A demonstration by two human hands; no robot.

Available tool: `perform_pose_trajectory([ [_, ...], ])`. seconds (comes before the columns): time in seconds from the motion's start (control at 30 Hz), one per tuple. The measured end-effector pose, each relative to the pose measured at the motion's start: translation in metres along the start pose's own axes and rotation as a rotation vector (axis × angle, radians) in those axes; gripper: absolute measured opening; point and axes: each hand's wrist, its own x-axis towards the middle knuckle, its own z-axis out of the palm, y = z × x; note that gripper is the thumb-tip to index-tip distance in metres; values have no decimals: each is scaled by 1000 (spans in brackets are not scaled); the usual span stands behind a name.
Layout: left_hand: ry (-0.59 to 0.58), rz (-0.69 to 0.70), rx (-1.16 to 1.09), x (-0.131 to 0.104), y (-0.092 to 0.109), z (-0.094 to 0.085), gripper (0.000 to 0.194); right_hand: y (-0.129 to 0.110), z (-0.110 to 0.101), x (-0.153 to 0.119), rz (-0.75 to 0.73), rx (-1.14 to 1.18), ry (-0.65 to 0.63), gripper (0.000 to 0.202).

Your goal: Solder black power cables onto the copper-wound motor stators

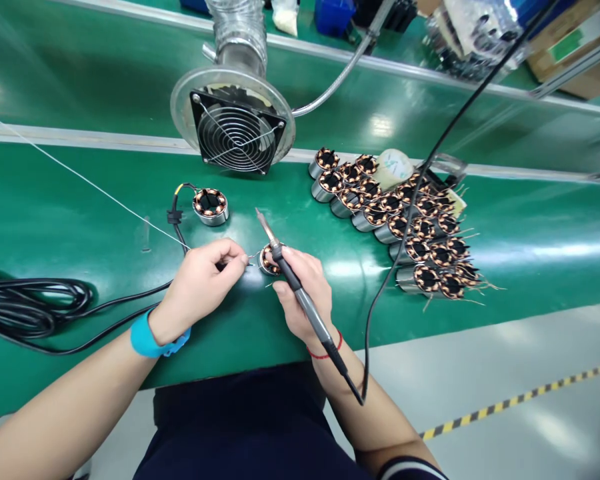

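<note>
My left hand (205, 277), with a blue wristband, is closed in a pinch. A thin solder wire (85, 179) runs into it from the upper left, and fine ends stick out past the fingertips. My right hand (307, 287) grips a soldering iron (305, 303), its bare tip pointing up and left, away from the work. The same hand's fingers also hold a motor stator (269, 261) with copper windings, partly hidden by the hand and iron. The left fingertips are just left of this stator. Another stator (211, 207), joined to a black cable (175, 217), sits beyond my left hand.
Several stators (367, 217) stand in rows at the right, beside a roll of tape (394, 167). A fume extractor fan (237, 133) hangs at the back. Coiled black cable (35, 307) lies at left. The iron's cord (405, 233) crosses the right side.
</note>
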Motion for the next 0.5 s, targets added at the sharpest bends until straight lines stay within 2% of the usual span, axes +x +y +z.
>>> perform_pose_trajectory([
  [0.13,-15,-24,-49,1,-1,-1,18,-4,2,8,39,-4,-96,39],
  [0.33,-23,-45,-201,-1,-3,-1,14,-14,1,16,152,-11,-42,37],
  [0.5,-30,-21,-254,-3,-5,-3,10,-21,8,23,219,-15,-93,46],
])
